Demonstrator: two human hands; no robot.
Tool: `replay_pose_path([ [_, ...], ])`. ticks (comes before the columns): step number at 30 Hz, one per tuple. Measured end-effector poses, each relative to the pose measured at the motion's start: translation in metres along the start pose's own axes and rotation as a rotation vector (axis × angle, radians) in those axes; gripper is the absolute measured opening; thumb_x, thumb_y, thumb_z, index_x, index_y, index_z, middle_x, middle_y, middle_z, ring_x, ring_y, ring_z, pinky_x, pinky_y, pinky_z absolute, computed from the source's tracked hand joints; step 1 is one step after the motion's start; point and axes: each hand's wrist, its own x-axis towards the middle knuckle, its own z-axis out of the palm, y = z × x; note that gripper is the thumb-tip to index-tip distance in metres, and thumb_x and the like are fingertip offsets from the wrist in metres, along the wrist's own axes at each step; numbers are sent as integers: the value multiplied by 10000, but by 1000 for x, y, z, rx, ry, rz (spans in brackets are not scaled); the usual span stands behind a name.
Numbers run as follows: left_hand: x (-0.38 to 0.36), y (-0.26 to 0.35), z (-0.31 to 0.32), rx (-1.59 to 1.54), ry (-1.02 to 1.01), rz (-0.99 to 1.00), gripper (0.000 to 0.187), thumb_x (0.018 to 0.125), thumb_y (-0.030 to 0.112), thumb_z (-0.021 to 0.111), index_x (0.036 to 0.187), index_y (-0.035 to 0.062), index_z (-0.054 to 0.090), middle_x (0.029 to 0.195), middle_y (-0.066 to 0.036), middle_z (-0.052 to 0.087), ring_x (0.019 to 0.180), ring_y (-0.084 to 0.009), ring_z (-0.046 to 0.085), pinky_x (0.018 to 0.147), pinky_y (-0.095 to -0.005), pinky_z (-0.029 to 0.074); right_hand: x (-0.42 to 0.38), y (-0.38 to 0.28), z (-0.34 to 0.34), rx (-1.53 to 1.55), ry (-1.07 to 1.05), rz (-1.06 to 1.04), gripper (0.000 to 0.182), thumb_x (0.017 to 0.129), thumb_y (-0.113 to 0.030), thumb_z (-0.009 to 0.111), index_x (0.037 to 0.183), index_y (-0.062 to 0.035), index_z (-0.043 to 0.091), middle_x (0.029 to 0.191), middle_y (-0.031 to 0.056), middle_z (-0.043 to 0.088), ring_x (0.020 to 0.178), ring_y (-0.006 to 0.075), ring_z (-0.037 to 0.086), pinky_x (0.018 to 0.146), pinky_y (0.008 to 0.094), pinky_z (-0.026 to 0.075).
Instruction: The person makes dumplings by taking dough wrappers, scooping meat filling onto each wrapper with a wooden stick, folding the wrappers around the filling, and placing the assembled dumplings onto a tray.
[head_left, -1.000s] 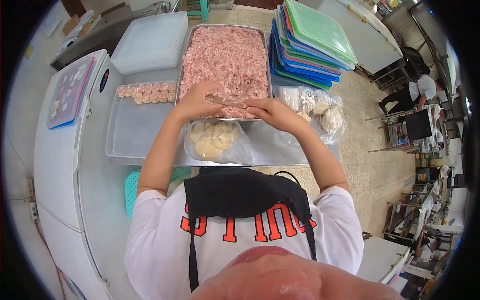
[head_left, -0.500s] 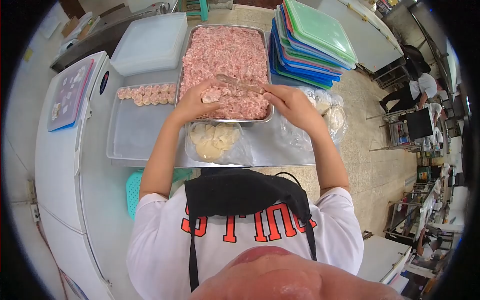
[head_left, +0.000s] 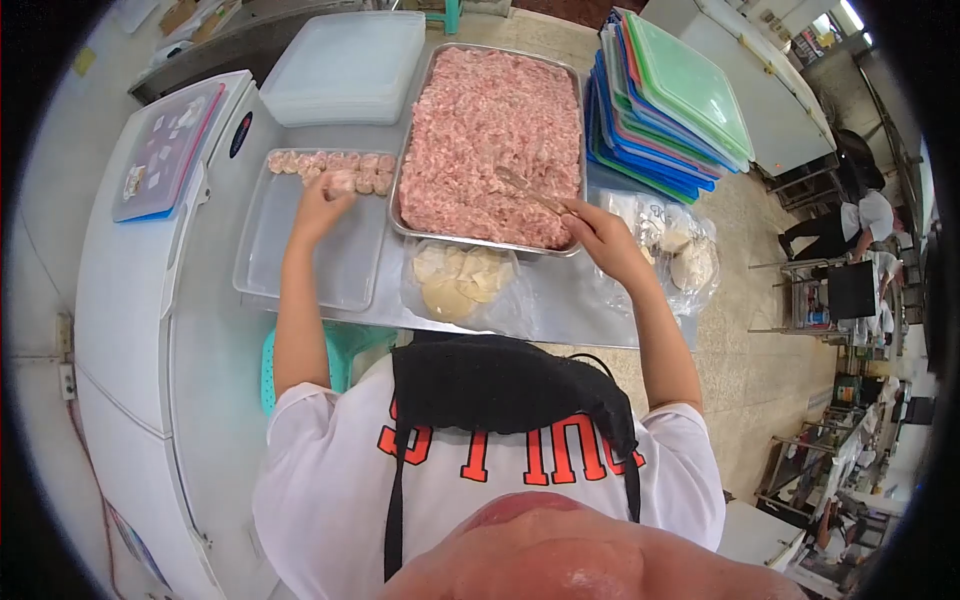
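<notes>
My right hand (head_left: 603,238) is closed around the handle end of a narrow brownish spatula (head_left: 528,188), which lies over the raw ground meat (head_left: 490,130). The meat fills a deep metal tray (head_left: 402,222). My left hand (head_left: 324,207) is at the pale plastic tray (head_left: 300,262), pinching a meat-filled dumpling (head_left: 342,182) just below the finished rows. Those dumplings (head_left: 345,160) sit along the tray's far edge. Round dough wrappers (head_left: 460,280) lie in a plastic bag in front of the metal tray.
Coloured plastic lids (head_left: 690,95) are piled to the right of the meat. Clear bags of more wrappers (head_left: 690,262) rest on the right side. Stacked translucent trays (head_left: 345,70) stand at the back left, near a white freezer (head_left: 140,300). Other people work far right.
My left hand has moved from above the meat to the dumpling tray on the left, carrying a dumpling. My right hand still holds the spatula over the meat. The view has shifted slightly.
</notes>
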Motion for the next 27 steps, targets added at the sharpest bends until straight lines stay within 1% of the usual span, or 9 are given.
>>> replay_pose_path([
  [2,-2,-23,-25,306,153,-66,538,711,196,755,1181,-2,582,1155,-187,614,1075,-307,584,911,-397,456,1,1,1,26,0,17,344,945,-226,571,1210,-8,590,1073,209,659,970,341,641,838,368,485],
  [5,6,-58,-50,490,333,-121,591,719,164,748,1251,18,534,1182,-203,602,1119,-342,561,908,-416,459,7,10,7,92,20,93,339,947,-229,580,1195,2,597,1023,191,673,914,280,652,810,345,488],
  [8,5,-36,-52,446,497,-183,679,755,161,726,1356,51,430,1202,-212,595,1126,-368,559,909,-443,457,15,2,11,85,-2,100,339,949,-232,581,1186,9,600,1012,183,676,892,260,648,798,341,488],
  [12,19,-37,-52,597,469,-232,755,786,157,708,1431,89,322,1208,-205,597,1090,-373,583,900,-455,464,21,-4,21,93,0,88,337,950,-234,580,1174,17,603,1008,182,676,890,254,644,795,340,486],
  [14,26,-37,-51,682,356,-289,788,805,142,691,1465,102,261,1197,-201,608,1043,-383,603,884,-455,478,23,-4,25,114,18,107,356,946,-245,587,1184,19,591,1007,180,672,889,251,636,794,338,483],
  [18,33,-53,-52,574,241,-126,748,802,121,693,1442,98,307,1164,-196,625,1022,-378,611,855,-439,490,22,-7,27,106,44,103,378,932,-241,606,1203,21,574,1030,177,663,908,251,634,801,340,483],
  [20,34,-59,-55,424,259,-19,625,788,106,697,1351,59,428,1126,-207,631,1008,-379,611,830,-429,489,20,-12,25,29,17,157,389,916,-225,626,1210,23,564,1047,179,653,918,264,636,803,343,483],
  [23,43,-73,-58,445,243,12,509,772,93,703,1242,29,519,1091,-211,634,970,-371,619,815,-418,489,18,-2,32,39,66,109,372,906,-191,636,1198,30,564,1043,182,647,925,279,638,794,344,484],
  [27,41,-71,-51,533,262,-23,465,775,114,696,1203,14,544,1055,-207,638,924,-360,625,809,-414,491,17,14,39,40,89,108,358,924,-205,603,1204,15,565,1038,186,647,933,312,635,791,351,483],
])
